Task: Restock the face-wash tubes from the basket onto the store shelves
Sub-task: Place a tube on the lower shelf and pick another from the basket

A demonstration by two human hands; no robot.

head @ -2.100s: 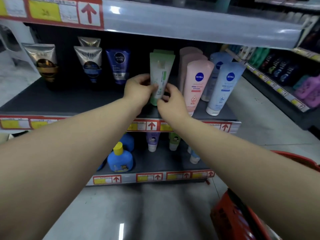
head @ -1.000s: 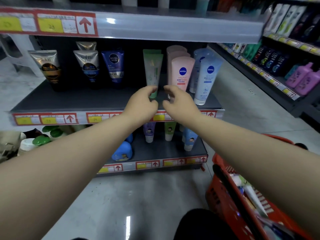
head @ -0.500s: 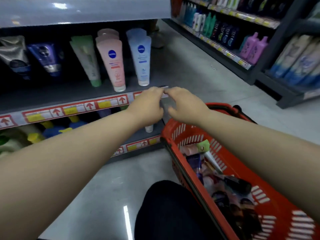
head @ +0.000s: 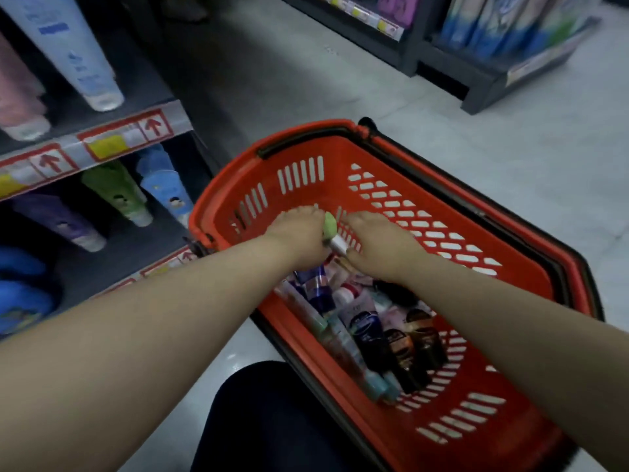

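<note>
A red basket (head: 401,155) stands on the floor beside the shelf, with several face-wash tubes (head: 371,321) piled in its near half. Both my hands are down inside its far end, backs toward me and fingertips hidden. A white tube with a green cap (head: 329,227) sticks up between them. My left hand (head: 299,233) lies against the cap and seems to grip it at the thumb side. My right hand (head: 377,241) sits just right of the tube's white body; whether it holds anything is hidden.
The shelf edge with red arrow labels (head: 102,144) is at the left, with a pale blue tube (head: 68,46) and a pink tube (head: 17,97) above. Green (head: 115,192), blue and purple tubes stand on the lower shelf. More shelving (head: 476,73) stands across the aisle. My dark knee (head: 272,420) is below.
My hands left the green tube standing on the shelf, then swung right and down into the red basket. They now meet at a green-capped tube there.
</note>
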